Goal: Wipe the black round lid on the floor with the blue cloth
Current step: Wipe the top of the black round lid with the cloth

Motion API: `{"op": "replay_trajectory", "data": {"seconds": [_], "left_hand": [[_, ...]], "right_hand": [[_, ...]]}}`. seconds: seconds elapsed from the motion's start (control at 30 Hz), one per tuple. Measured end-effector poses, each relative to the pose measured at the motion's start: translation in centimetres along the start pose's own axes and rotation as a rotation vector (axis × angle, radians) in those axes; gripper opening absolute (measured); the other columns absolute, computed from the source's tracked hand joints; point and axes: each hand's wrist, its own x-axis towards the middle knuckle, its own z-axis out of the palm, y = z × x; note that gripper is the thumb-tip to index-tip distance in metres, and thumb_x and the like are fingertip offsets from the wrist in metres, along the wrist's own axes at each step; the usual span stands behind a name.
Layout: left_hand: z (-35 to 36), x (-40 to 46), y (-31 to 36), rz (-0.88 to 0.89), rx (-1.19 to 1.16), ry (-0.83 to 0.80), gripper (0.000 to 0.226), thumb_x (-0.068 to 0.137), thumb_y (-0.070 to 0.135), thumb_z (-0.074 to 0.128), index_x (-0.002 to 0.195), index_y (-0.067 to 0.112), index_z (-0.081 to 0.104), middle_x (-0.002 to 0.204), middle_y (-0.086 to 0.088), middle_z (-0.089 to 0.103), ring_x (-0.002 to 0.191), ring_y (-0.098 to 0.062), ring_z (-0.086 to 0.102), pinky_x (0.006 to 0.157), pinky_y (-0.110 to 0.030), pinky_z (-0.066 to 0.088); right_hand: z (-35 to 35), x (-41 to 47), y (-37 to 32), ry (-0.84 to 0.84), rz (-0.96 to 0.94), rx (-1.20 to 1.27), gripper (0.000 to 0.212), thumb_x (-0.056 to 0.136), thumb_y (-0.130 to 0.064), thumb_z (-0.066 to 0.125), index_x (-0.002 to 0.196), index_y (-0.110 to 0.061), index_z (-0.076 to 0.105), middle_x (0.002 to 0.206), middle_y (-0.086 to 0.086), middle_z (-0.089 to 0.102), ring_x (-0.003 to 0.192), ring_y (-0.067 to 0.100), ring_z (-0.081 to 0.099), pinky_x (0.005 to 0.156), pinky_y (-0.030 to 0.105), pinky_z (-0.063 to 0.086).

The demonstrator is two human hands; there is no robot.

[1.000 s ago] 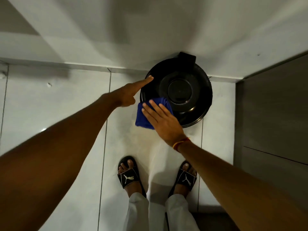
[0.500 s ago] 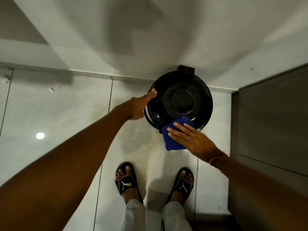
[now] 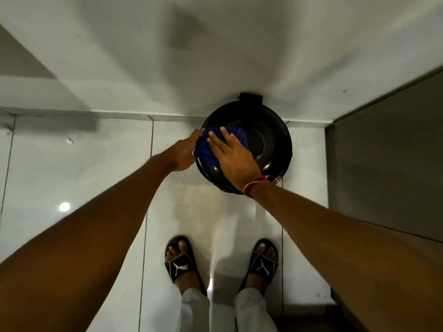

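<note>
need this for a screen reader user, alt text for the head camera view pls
Seen from above, a person's right hand presses a blue cloth flat on a black round lid by a white wall, while the left hand steadies the lid's left edge. Their feet in black slides stand on pale floor tiles.

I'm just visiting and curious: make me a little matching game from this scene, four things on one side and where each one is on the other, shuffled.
Things:
1. blue cloth
2. left hand
3. right hand
4. black round lid

Places:
A. at the lid's left edge
B. flat on top of the cloth
C. on the floor against the wall
D. on the lid's left part, under a palm

Pairs: 1-D, 2-A, 3-B, 4-C
</note>
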Motion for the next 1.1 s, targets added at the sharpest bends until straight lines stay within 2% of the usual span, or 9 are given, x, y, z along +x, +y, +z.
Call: {"op": "replay_trajectory", "data": {"seconds": [0.17,0.33,0.57,0.63,0.73,0.8,0.87,1.0,1.1], "left_hand": [[0.4,-0.2,-0.1,0.009,0.035,-0.071,0.082,0.085,-0.019,0.044,0.153,0.016,0.014,0.146,-0.021,0.047,0.13,-0.033,0.054,0.1,-0.033,0.048],[0.9,0.0,0.5,-0.004,-0.083,-0.002,0.086,0.086,-0.023,0.039,0.157,0.013,0.008,0.163,-0.012,0.019,0.148,-0.03,0.036,0.106,-0.025,0.039],[2.1,-0.4,2.2,0.001,-0.056,-0.022,0.08,0.095,0.001,0.049,0.16,0.018,0.005,0.162,-0.016,0.031,0.146,-0.033,0.036,0.105,-0.026,0.029],[2.5,-1.8,3.7,-0.017,-0.145,0.1,0.066,0.099,0.017,0.052,0.156,0.017,0.021,0.156,-0.014,0.042,0.141,-0.03,0.043,0.104,-0.027,0.033],[2.4,-5.4,6.7,-0.39,-0.355,0.235,0.052,0.099,0.037,0.052,0.141,0.008,0.044,0.14,-0.022,0.058,0.127,-0.038,0.058,0.105,-0.042,0.046],[1.2,-9.8,10.2,-0.594,-0.7,0.004,0.071,0.09,0.069,0.045,0.129,0.011,0.058,0.126,-0.02,0.069,0.115,-0.037,0.067,0.096,-0.047,0.053],[-1.3,-13.9,14.1,-0.554,-1.001,-0.12,0.081,0.081,0.083,0.04,0.121,0.017,0.068,0.114,-0.013,0.076,0.109,-0.033,0.071,0.084,-0.044,0.057],[-10.8,-23.4,21.4,-0.365,-1.278,0.216,0.034,0.09,0.038,0.063,0.108,0.012,0.075,0.106,-0.014,0.077,0.095,-0.029,0.072,0.074,-0.04,0.061],[-18.0,-29.9,24.4,-0.236,-1.237,0.399,0.023,0.092,0.015,0.054,0.103,0.013,0.074,0.095,-0.012,0.076,0.085,-0.026,0.071,0.076,-0.041,0.059]], "right_hand": [[0.3,-2.0,1.3,0.006,-0.157,-0.163,0.071,0.097,-0.021,0.058,0.156,-0.007,0.021,0.164,0.015,0.023,0.152,0.039,0.015,0.124,0.05,0.018],[0.2,-3.0,0.2,-0.034,-0.449,-0.274,0.058,0.092,-0.016,0.066,0.144,-0.005,0.045,0.155,0.017,0.043,0.148,0.04,0.03,0.123,0.052,0.025],[0.0,-7.2,-0.4,-0.328,-0.647,-0.192,0.039,0.094,-0.022,0.063,0.13,-0.009,0.056,0.129,0.015,0.066,0.122,0.034,0.059,0.108,0.049,0.046],[-2.0,-9.7,0.8,-0.454,-0.465,-0.014,0.036,0.098,-0.026,0.058,0.13,-0.012,0.053,0.122,0.012,0.068,0.111,0.029,0.064,0.097,0.045,0.054],[-7.1,-12.4,1.6,-0.269,0.001,0.286,0.046,0.1,-0.024,0.055,0.143,-0.015,0.043,0.137,0.011,0.06,0.123,0.028,0.059,0.104,0.042,0.051],[-11.6,-12.9,0.6,-0.114,0.171,0.378,0.056,0.1,-0.02,0.055,0.151,-0.014,0.034,0.149,0.011,0.05,0.132,0.028,0.054,0.109,0.04,0.046],[-16.2,-12.4,-1.9,-0.035,0.142,0.386,0.061,0.099,-0.016,0.056,0.154,-0.013,0.03,0.154,0.013,0.044,0.136,0.03,0.05,0.113,0.039,0.042],[-27.7,-10.7,-8.1,0.067,-0.019,0.468,0.075,0.096,-0.013,0.059,0.155,-0.026,0.014,0.162,0.005,0.033,0.148,0.023,0.033,0.122,0.033,0.02],[-36.7,-9.3,-11.9,0.167,-0.062,0.815,0.084,0.087,-0.009,0.065,0.155,-0.034,0.021,0.161,-0.004,0.032,0.148,0.011,0.032,0.122,0.03,0.029]]}}
